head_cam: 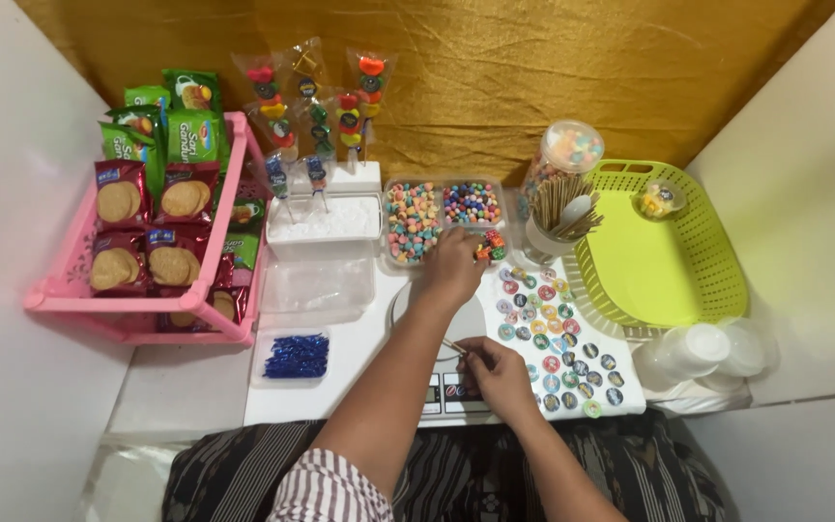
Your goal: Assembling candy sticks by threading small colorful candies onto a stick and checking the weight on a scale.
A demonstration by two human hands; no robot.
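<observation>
Fingers of the right hand [497,375] are pressed together, pinching the lower end of a thin wooden skewer [453,345], which slants up and to the left over the white kitchen scale [437,314]. Fingers of the left hand [454,266] are curled down at the near edge of the clear tray of pastel candies [414,222], closing on small pieces just beside a cluster of red and green sweets [490,246]; whether a piece is already gripped cannot be told. The step in hand appears to be picking a sweet for threading; the next move would call for bringing it onto the skewer tip. The skewer looks bare, pale and slender. Finished wrapped candy skewers [316,106] stand upright behind, round stickers [553,338] lie to the right.
</observation>
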